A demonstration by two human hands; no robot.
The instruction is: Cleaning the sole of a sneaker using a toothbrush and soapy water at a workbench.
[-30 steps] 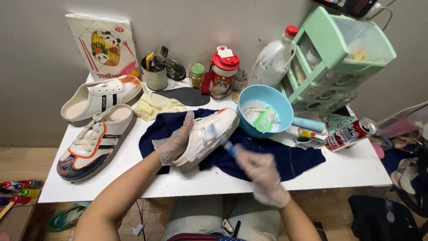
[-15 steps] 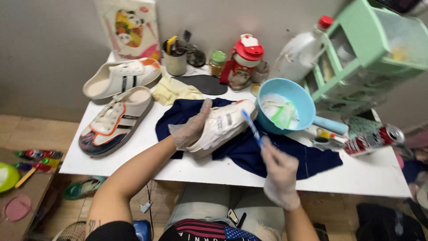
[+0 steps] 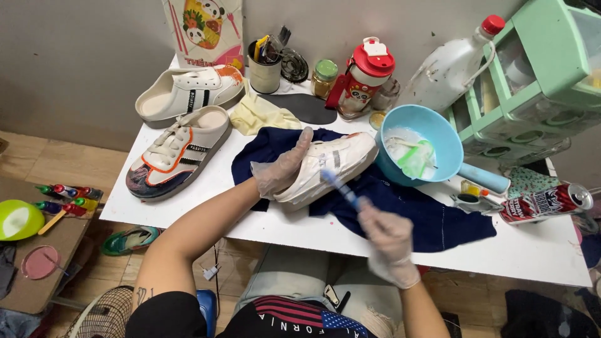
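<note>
A white sneaker [image 3: 335, 164] lies on its side on a dark blue cloth [image 3: 413, 209] in the middle of the white table [image 3: 538, 253]. My left hand [image 3: 282, 168], in a clear plastic glove, grips the sneaker at its opening. A blue toothbrush [image 3: 341, 186] is held in my gloved right hand [image 3: 388, 235], its head against the sneaker's side. Right of the shoe stands a light blue scoop bowl [image 3: 421, 145] holding soapy water and a green brush.
Two more sneakers [image 3: 181, 150] lie at the table's left. A yellow cloth [image 3: 263, 116], black insole [image 3: 307, 107], cup of tools [image 3: 266, 62], jars, a red-lidded bottle [image 3: 366, 75] and white jug [image 3: 447, 66] line the back. A green drawer unit [image 3: 538, 75] and a can [image 3: 544, 201] are at the right.
The view has shifted slightly. My right hand has drawn the toothbrush down from near the bowl onto the sneaker's side. My left hand still holds the sneaker.
</note>
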